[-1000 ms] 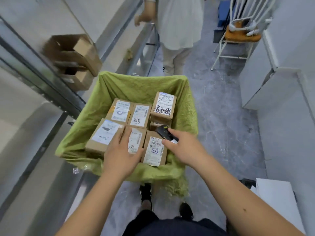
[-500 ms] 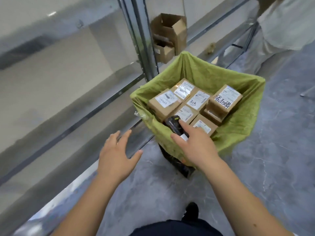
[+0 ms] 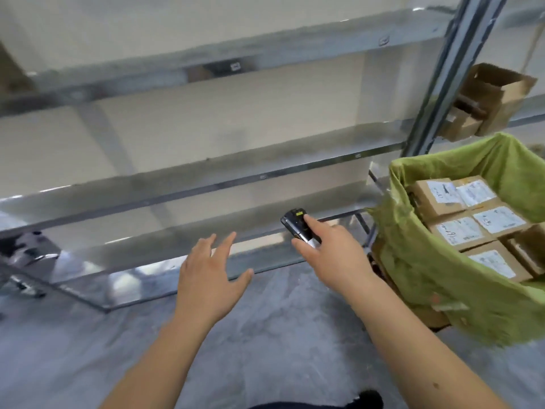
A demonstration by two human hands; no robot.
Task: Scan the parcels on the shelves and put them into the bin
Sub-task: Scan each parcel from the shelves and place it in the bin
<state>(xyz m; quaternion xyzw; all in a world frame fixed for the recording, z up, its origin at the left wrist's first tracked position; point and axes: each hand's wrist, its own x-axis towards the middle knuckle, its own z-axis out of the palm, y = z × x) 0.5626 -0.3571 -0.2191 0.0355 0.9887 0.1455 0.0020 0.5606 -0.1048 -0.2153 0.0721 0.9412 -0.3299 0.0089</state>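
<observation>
Hands reach toward the shelves point(image 3: 206, 160): left hand point(image 3: 211, 278) spread and holding nothing, right hand point(image 3: 333, 255) gripping the scanner point(image 3: 298, 225).

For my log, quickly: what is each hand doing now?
Left hand: open, fingers spread, holding nothing.
Right hand: holding the black scanner.

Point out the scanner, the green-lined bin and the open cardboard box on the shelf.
scanner point(image 3: 298, 225): head view, its dark body above the right hand's fingers.
green-lined bin point(image 3: 413, 261): head view, the green liner's near side.
open cardboard box point(image 3: 486, 101): head view, its inner wall.
</observation>
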